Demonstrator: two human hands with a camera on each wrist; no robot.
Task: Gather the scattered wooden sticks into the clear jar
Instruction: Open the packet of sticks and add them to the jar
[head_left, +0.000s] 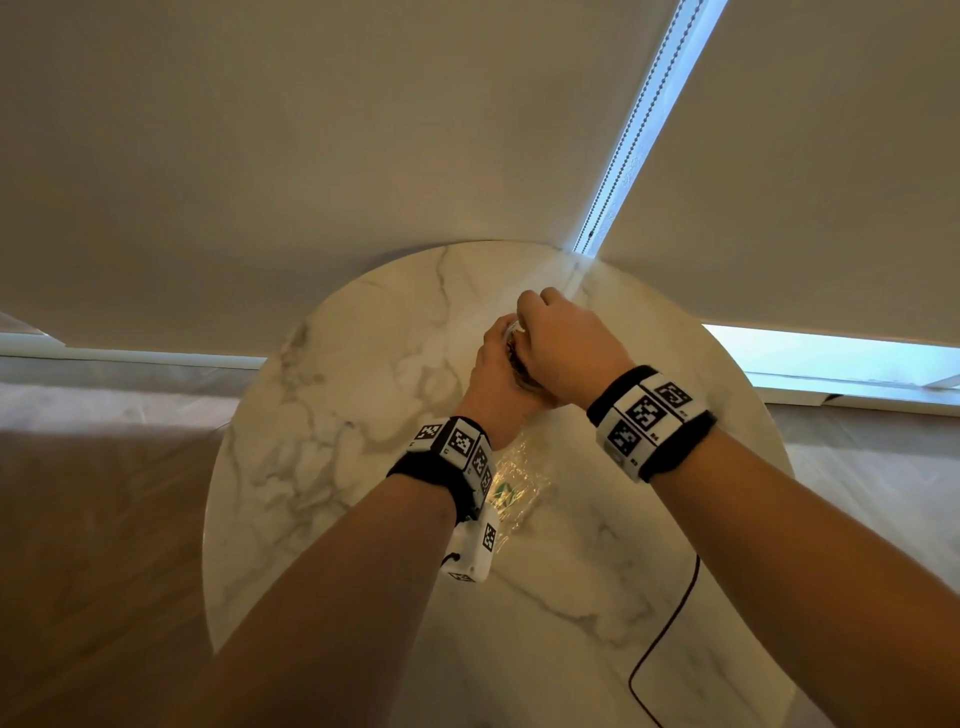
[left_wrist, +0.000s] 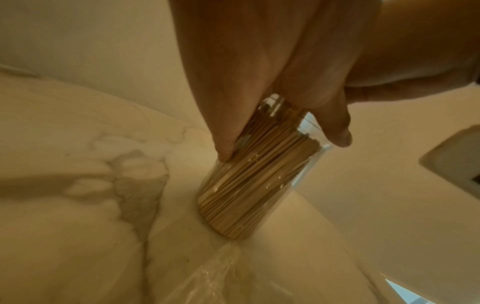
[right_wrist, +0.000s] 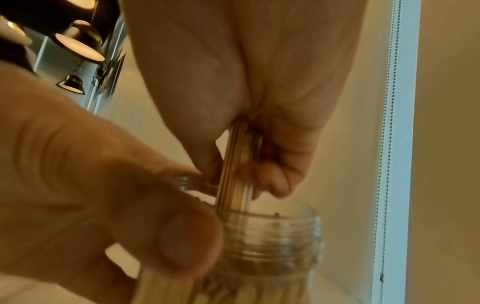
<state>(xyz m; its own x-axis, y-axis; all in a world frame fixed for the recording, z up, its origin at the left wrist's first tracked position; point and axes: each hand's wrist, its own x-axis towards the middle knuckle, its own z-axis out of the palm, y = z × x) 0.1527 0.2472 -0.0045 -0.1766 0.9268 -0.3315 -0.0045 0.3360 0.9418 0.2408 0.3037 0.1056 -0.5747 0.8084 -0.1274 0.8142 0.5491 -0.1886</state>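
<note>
Clear jar (left_wrist: 262, 174) stands on the marble table (head_left: 322, 467), packed with wooden sticks (left_wrist: 249, 185). Left hand (head_left: 493, 379) wraps its fingers around the jar's upper part. Right hand (head_left: 561, 343) pinches a small bundle of sticks (right_wrist: 237, 164), lower ends entering the threaded mouth. Crinkled plastic wrapper (head_left: 514, 488) lies near the jar.

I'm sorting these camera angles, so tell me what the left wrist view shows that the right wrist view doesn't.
Only the left wrist view shows the jar's full body packed with wooden sticks, its base on the marble table, and crinkled plastic wrap.

Only the right wrist view shows the right hand pinching a few sticks over the threaded mouth.

Both show the left hand gripping the jar.
</note>
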